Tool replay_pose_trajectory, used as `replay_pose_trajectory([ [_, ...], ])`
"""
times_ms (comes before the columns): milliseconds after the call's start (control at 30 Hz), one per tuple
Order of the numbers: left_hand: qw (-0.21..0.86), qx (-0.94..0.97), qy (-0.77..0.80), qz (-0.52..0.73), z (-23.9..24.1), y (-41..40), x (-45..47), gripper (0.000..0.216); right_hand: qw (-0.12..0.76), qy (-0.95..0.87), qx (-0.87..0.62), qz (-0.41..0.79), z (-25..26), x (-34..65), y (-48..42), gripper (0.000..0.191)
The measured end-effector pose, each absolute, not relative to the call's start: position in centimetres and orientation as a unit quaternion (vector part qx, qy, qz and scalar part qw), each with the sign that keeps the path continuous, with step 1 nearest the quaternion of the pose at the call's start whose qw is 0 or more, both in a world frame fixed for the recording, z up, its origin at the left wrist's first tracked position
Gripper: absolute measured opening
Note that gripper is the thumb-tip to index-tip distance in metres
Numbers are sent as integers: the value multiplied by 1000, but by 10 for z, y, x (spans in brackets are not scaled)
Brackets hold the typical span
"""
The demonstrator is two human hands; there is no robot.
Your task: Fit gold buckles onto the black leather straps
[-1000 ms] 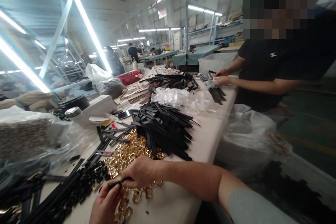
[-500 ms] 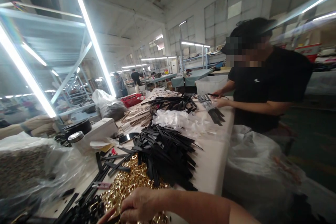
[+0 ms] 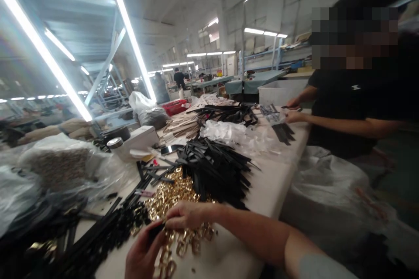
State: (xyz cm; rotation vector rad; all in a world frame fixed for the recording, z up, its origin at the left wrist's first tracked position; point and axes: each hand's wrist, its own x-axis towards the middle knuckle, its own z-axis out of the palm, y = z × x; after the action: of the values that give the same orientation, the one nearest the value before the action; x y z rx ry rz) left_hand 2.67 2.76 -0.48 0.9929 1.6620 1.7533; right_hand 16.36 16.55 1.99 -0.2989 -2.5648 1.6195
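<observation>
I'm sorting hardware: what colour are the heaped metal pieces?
Metal pieces: gold, best seen in head view.

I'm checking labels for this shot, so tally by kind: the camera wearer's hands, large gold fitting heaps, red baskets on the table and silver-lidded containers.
Wearer's hands: 2 (left hand, right hand)
Large gold fitting heap: 1
Red basket: 1
Silver-lidded container: 1
Total: 5

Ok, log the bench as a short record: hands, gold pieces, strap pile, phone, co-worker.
Left hand: holding a black strap
Right hand: by the strap's end, grip unclear
Gold pieces: loose heap, mostly beyond the hands
Strap pile: black, beside the gold pieces
Phone: left of the strap pile
Co-worker: table's right side, hands at black bundle
</observation>
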Motion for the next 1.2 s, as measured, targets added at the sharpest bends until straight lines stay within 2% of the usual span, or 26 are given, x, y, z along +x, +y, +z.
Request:
replay_pose_trajectory([
  [167, 292, 373, 586, 657, 4, 25, 30, 36, 79, -853, -46, 515, 21, 163, 165, 24],
  [267, 341, 345, 555, 676, -2, 28, 28, 39, 75, -843, -57, 530, 20, 159, 167, 33],
  [400, 374, 313, 526, 697, -4, 28, 30, 42, 67, -828, -48, 555, 21, 156, 166, 36],
  [567, 376, 300, 530, 699, 2, 30, 34, 39, 56, -826, -24, 560, 22, 157, 166, 34],
  [867, 376, 298, 522, 705, -2, 30, 34, 31, 74, -863, -26, 499, 22, 158, 166, 34],
  [1033, 387, 281, 514, 712, -4, 32, 31, 29, 74, -877, -25, 474, 25, 160, 169, 28],
  [1200, 387, 244, 520, 721, -4, 34, 26, 33, 32, -880, -32, 472, 28, 164, 177, 22],
])
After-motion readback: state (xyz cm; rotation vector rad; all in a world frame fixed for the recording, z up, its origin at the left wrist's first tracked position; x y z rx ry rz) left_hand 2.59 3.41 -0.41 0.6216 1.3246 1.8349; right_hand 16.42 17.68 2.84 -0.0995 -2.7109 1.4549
